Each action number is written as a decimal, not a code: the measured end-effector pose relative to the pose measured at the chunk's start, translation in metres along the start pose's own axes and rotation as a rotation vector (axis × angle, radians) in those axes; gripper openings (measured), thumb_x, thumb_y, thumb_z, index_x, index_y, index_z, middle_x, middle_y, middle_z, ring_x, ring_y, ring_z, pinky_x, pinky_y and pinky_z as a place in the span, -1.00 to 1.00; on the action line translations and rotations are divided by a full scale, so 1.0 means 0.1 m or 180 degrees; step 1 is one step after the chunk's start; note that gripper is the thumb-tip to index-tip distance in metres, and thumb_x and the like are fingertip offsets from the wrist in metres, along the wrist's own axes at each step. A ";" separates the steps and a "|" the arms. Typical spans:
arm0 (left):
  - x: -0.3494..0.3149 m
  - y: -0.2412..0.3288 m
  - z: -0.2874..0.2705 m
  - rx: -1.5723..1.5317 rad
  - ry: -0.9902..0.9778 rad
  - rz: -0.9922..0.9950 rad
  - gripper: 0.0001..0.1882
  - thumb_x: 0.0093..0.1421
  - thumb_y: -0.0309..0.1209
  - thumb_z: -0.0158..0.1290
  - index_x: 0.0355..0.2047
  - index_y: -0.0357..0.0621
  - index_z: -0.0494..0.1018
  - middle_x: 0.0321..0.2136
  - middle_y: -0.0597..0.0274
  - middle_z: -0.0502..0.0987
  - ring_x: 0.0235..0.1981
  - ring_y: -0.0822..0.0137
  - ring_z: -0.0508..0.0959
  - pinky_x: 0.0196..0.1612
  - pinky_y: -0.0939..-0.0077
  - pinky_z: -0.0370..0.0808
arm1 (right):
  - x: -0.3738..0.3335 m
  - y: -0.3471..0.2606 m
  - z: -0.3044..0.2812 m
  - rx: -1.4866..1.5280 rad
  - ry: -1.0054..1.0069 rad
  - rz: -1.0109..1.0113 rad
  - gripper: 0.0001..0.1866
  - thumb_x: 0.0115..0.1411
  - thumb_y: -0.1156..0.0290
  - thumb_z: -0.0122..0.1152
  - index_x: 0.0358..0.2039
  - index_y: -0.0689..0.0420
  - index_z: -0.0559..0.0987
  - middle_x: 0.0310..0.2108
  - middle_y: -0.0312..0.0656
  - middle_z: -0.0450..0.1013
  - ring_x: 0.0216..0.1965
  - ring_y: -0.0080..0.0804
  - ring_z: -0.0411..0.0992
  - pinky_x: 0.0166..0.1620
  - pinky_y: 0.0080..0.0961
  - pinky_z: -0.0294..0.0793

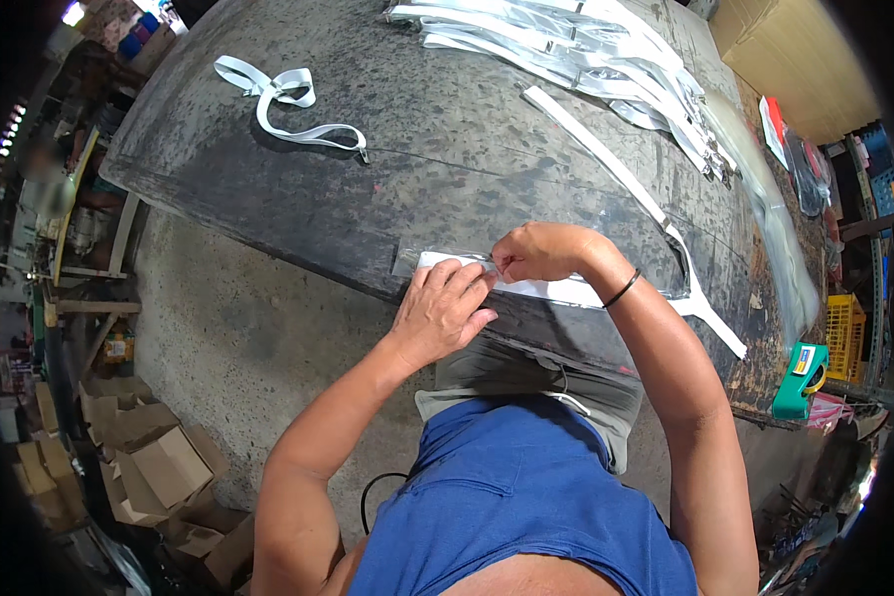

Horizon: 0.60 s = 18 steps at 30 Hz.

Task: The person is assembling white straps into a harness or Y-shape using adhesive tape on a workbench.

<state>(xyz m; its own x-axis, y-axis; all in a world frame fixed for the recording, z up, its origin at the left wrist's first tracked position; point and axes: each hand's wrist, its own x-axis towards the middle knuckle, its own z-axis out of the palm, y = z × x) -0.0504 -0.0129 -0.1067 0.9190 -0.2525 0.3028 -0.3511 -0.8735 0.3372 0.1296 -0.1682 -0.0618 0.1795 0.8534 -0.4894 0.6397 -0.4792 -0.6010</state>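
Note:
White elastic suspenders (566,289) lie along the table's near edge, forking into a Y under my right forearm. One branch runs up and away, and a short one points to the lower right. Their folded left end is in or under a clear plastic sleeve (405,260). My left hand (442,310) rests on this end, its fingers stretched out over the plastic and strap. Close beside its fingertips, my right hand (544,250) is closed in a pinch at the strap's upper edge. What lies between its fingertips is hidden.
Several packed white straps (586,50) are heaped at the far side of the dark worn table (417,189). A looped white strap (293,109) lies far left. At the right are clear plastic film (780,238), a green tape dispenser (798,382) and a cardboard box (800,65).

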 end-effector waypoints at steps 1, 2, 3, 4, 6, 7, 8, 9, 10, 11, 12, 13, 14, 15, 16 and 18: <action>0.00 0.00 0.00 0.0008 0.0009 0.0001 -0.49 0.08 -0.16 0.27 0.02 -0.06 0.51 0.02 0.26 0.41 0.06 0.17 0.35 0.07 0.23 0.30 | 0.00 -0.01 0.00 -0.0040 0.0001 0.0034 -0.80 0.16 0.29 0.25 -0.29 0.14 0.63 -0.44 -0.11 0.57 -0.37 -0.15 0.54 -0.29 -0.25 0.46; 0.00 0.00 0.01 0.0016 0.0019 0.0004 -0.49 0.07 -0.16 0.27 0.02 -0.06 0.51 0.03 0.25 0.41 0.06 0.17 0.35 0.08 0.22 0.30 | 0.00 -0.02 0.00 -0.0079 0.0003 0.0070 -0.80 0.16 0.28 0.25 -0.29 0.13 0.63 -0.44 -0.11 0.58 -0.37 -0.14 0.54 -0.28 -0.24 0.46; 0.00 0.00 0.01 0.0011 0.0016 0.0002 -0.49 0.07 -0.16 0.27 0.02 -0.06 0.51 0.03 0.25 0.41 0.06 0.17 0.35 0.08 0.22 0.30 | 0.01 -0.02 0.01 -0.0076 -0.0001 0.0073 -0.80 0.16 0.28 0.25 -0.29 0.13 0.63 -0.44 -0.11 0.58 -0.37 -0.14 0.54 -0.28 -0.24 0.46; 0.00 0.00 0.01 0.0021 0.0016 -0.0003 -0.48 0.07 -0.16 0.27 0.03 -0.06 0.51 0.03 0.25 0.41 0.06 0.17 0.35 0.08 0.23 0.30 | 0.01 -0.03 0.02 -0.0104 0.0043 0.0075 -0.80 0.16 0.28 0.25 -0.30 0.13 0.63 -0.43 -0.11 0.58 -0.36 -0.12 0.54 -0.28 -0.24 0.47; 0.00 0.00 0.00 0.0028 0.0013 -0.0005 -0.47 0.07 -0.16 0.28 0.03 -0.06 0.51 0.03 0.25 0.41 0.06 0.17 0.35 0.08 0.23 0.30 | 0.01 -0.05 0.03 -0.0128 0.0089 0.0081 -0.80 0.16 0.28 0.25 -0.30 0.13 0.63 -0.43 -0.11 0.59 -0.35 -0.11 0.54 -0.27 -0.25 0.47; 0.00 0.00 0.00 0.0038 -0.0002 -0.0014 -0.47 0.07 -0.16 0.28 0.04 -0.06 0.51 0.03 0.25 0.41 0.06 0.17 0.35 0.08 0.23 0.30 | 0.00 -0.08 0.03 -0.0198 0.0139 0.0126 -0.80 0.16 0.28 0.23 -0.30 0.12 0.63 -0.42 -0.08 0.59 -0.34 -0.06 0.55 -0.26 -0.22 0.48; 0.00 0.00 0.01 0.0050 -0.0014 -0.0023 -0.46 0.06 -0.17 0.28 0.05 -0.06 0.51 0.03 0.26 0.41 0.06 0.17 0.35 0.08 0.22 0.30 | -0.01 -0.11 0.04 -0.0272 0.0191 0.0171 -0.79 0.17 0.27 0.20 -0.29 0.12 0.63 -0.41 -0.05 0.60 -0.33 -0.02 0.56 -0.25 -0.18 0.50; 0.00 -0.01 0.01 0.0048 -0.0014 -0.0020 -0.46 0.06 -0.17 0.28 0.05 -0.06 0.51 0.03 0.26 0.41 0.06 0.17 0.35 0.08 0.22 0.30 | -0.01 -0.12 0.06 -0.0272 0.0192 0.0174 -0.79 0.17 0.27 0.20 -0.29 0.12 0.63 -0.41 -0.05 0.60 -0.33 -0.02 0.56 -0.25 -0.18 0.50; 0.00 -0.01 0.01 0.0029 -0.0023 -0.0023 -0.45 0.05 -0.18 0.29 0.06 -0.06 0.51 0.03 0.26 0.41 0.06 0.18 0.35 0.08 0.23 0.30 | -0.02 -0.15 0.10 -0.0501 0.0321 0.0250 -0.79 0.17 0.27 0.18 -0.30 0.12 0.64 -0.40 -0.02 0.60 -0.32 0.02 0.57 -0.23 -0.15 0.52; -0.01 -0.01 0.01 0.0011 -0.0029 -0.0033 -0.44 0.04 -0.18 0.29 0.06 -0.05 0.51 0.03 0.27 0.41 0.05 0.18 0.35 0.07 0.23 0.30 | -0.03 -0.18 0.13 -0.0734 0.0446 0.0321 -0.78 0.17 0.27 0.15 -0.30 0.11 0.64 -0.39 0.02 0.60 -0.31 0.06 0.57 -0.21 -0.11 0.54; 0.00 0.00 0.01 0.0011 -0.0025 -0.0037 -0.44 0.04 -0.18 0.29 0.06 -0.05 0.51 0.03 0.27 0.41 0.05 0.18 0.35 0.07 0.23 0.30 | -0.04 -0.21 0.15 -0.0738 0.0443 0.0319 -0.78 0.17 0.27 0.15 -0.30 0.11 0.64 -0.39 0.02 0.60 -0.31 0.06 0.57 -0.21 -0.11 0.54; 0.01 0.00 0.00 0.0001 -0.0011 -0.0027 -0.50 0.07 -0.18 0.28 0.01 -0.07 0.53 0.02 0.27 0.41 0.05 0.18 0.35 0.06 0.22 0.31 | -0.06 -0.25 0.17 -0.0839 0.0562 0.0364 -0.77 0.17 0.26 0.15 -0.30 0.13 0.65 -0.38 0.07 0.60 -0.28 0.08 0.59 -0.20 -0.13 0.57; 0.01 0.01 -0.01 -0.0009 0.0003 -0.0018 -0.55 0.09 -0.18 0.27 -0.04 -0.08 0.55 0.00 0.27 0.41 0.05 0.17 0.35 0.05 0.21 0.31 | -0.08 -0.28 0.20 -0.0938 0.0682 0.0408 -0.75 0.17 0.26 0.15 -0.30 0.14 0.67 -0.37 0.11 0.60 -0.25 0.09 0.60 -0.18 -0.14 0.60; 0.01 0.01 0.00 -0.0008 0.0006 -0.0022 -0.55 0.09 -0.18 0.27 -0.04 -0.08 0.55 0.00 0.27 0.41 0.05 0.17 0.35 0.05 0.21 0.31 | -0.07 -0.27 0.25 -0.1068 0.0810 0.0340 -0.76 0.17 0.27 0.17 -0.32 0.17 0.66 -0.39 0.11 0.60 -0.28 0.06 0.61 -0.21 -0.16 0.61; 0.01 0.00 0.01 -0.0005 -0.0001 -0.0015 -0.49 0.05 -0.20 0.29 0.01 -0.06 0.53 0.01 0.28 0.41 0.04 0.18 0.36 0.05 0.22 0.31 | -0.08 -0.29 0.26 -0.1072 0.0808 0.0337 -0.76 0.17 0.27 0.17 -0.32 0.17 0.66 -0.39 0.11 0.60 -0.28 0.06 0.61 -0.21 -0.16 0.61; 0.00 0.00 0.01 0.0003 -0.0005 -0.0013 -0.43 0.01 -0.22 0.31 0.06 -0.04 0.51 0.02 0.29 0.41 0.04 0.19 0.36 0.06 0.24 0.31 | -0.10 -0.34 0.27 -0.1204 0.0905 0.0558 -0.73 0.16 0.24 0.23 -0.28 0.19 0.65 -0.36 0.09 0.61 -0.26 0.02 0.62 -0.18 -0.19 0.62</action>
<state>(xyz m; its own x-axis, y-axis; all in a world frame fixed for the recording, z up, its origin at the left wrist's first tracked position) -0.0504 -0.0135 -0.1076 0.9207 -0.2495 0.3000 -0.3471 -0.8749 0.3376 0.0861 -0.1659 -0.0537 0.4713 0.8140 -0.3394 0.7983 -0.5574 -0.2283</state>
